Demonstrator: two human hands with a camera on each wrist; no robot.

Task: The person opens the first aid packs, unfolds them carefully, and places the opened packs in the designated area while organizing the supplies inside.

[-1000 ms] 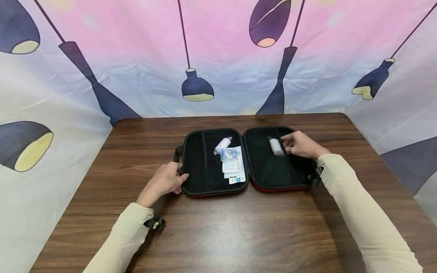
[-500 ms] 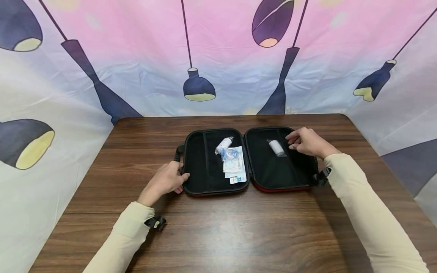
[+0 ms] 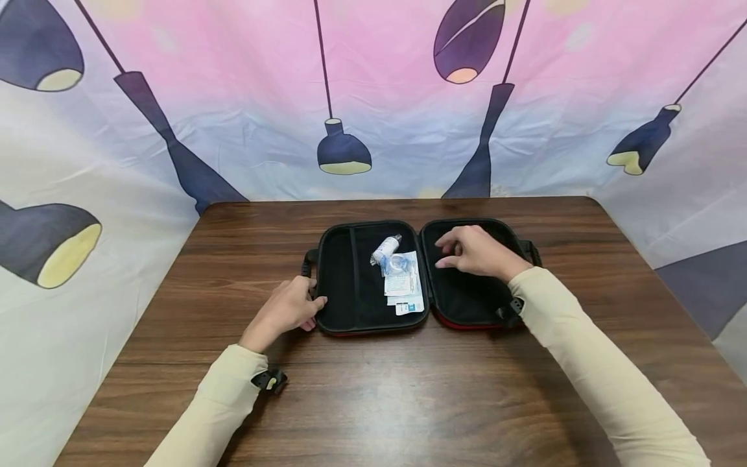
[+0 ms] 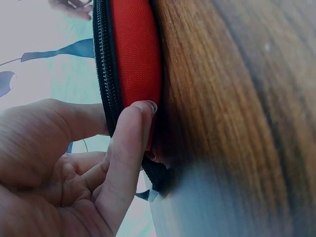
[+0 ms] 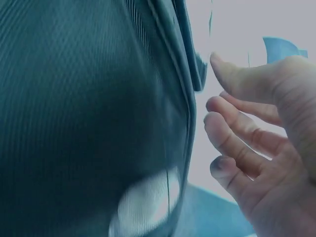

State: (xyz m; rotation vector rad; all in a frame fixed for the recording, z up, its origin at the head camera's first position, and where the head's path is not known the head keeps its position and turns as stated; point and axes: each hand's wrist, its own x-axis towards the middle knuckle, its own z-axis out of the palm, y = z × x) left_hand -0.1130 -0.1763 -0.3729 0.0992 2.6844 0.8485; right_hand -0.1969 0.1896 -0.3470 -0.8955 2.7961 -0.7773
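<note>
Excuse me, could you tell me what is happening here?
A person in cream sleeves has a red, black-lined, zippered fabric case open on a brown wood-grain table. The left hand grips the case's left edge. The right hand is over the right half, seemingly holding nothing. In the left half lie a white roll in clear wrapping and white-and-blue packets.

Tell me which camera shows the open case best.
The head view: both halves of the case show, the right hand covering some. Left wrist: mainly a red side and zipper; right wrist, part of one dark half.
</note>
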